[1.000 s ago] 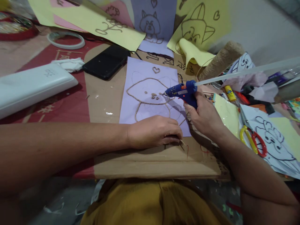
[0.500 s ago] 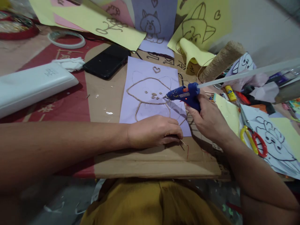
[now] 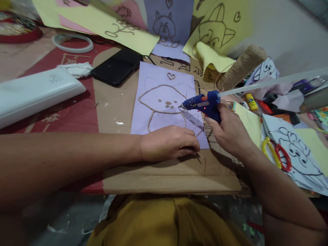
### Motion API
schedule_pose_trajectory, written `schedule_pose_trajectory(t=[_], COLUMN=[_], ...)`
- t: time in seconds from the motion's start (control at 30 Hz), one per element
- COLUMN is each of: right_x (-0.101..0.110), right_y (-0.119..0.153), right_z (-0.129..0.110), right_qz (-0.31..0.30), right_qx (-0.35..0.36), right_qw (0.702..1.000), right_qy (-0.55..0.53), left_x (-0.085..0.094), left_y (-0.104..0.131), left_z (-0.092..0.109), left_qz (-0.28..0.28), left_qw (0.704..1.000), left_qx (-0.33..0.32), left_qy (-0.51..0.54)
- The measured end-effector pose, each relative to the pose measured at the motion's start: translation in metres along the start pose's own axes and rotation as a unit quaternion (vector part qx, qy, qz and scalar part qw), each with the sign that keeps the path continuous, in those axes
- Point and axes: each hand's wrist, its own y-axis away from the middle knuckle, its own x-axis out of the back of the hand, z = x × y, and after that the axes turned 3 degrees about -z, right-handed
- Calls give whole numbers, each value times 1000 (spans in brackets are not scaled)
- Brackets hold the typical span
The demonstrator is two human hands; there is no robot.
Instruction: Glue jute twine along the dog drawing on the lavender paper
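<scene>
My right hand (image 3: 230, 128) is wrapped round the handle of a blue hot glue gun (image 3: 202, 104), a long translucent glue stick (image 3: 258, 83) reaching out of its back. The nozzle is at the drawing's cheek, low over the purple paper (image 3: 143, 75). On this sheet, brown twine (image 3: 146, 91) follows the outline of an animal's head and body; the ears are pencil lines only. My left hand (image 3: 170, 143) lies across the sheet's lower edge, its fingers pinched together on a thin strand of twine (image 3: 202, 157) whose end pokes out beneath them. The fingertips are partly hidden.
At the left are a black phone (image 3: 116, 66), a white power bank (image 3: 38, 92) and a tape roll (image 3: 73, 43). A twine spool (image 3: 242, 66) stands behind the gun. Scissors (image 3: 276, 153) lie on drawings at the right. Cardboard (image 3: 169, 174) covers the table.
My right hand and the glue gun's body have shifted very slightly to the right, while the nozzle stays near the same spot. My left hand is practically still.
</scene>
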Motion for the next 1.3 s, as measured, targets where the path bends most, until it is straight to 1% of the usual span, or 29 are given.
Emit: schedule_pose_trajectory(t=[0.1, 0.27, 0.4, 0.67, 0.9, 1.03, 1.17, 1.3], right_x=[-3, -7, -5, 1, 1, 0, -2, 1], right_y=[-4, -6, -4, 1, 4, 2, 0, 1], right_z=[1, 2, 1, -3, -1, -1, -1, -3], right_qz=[13, 2, -6, -17, -7, 4, -5, -14], right_qx=[-7, -4, 2, 13, 3, -1, -2, 11], right_qw=[1000, 1000, 1000, 1000, 1000, 1000, 1000, 1000], right_qy=[-2, -13, -10, -5, 10, 13, 9, 8], left_x=[0, 0, 0, 0, 1, 0, 0, 0], left_y=[0, 0, 0, 0, 0, 0, 0, 0], left_z=[0, 0, 0, 1, 0, 1, 0, -1], left_qz=[-1, 1, 3, -3, 3, 0, 2, 1], left_qw=[1000, 1000, 1000, 1000, 1000, 1000, 1000, 1000], left_qx=[4, -4, -10, 5, -7, 0, -1, -5], left_qy=[2, 2, 0, 11, 2, 6, 7, 3])
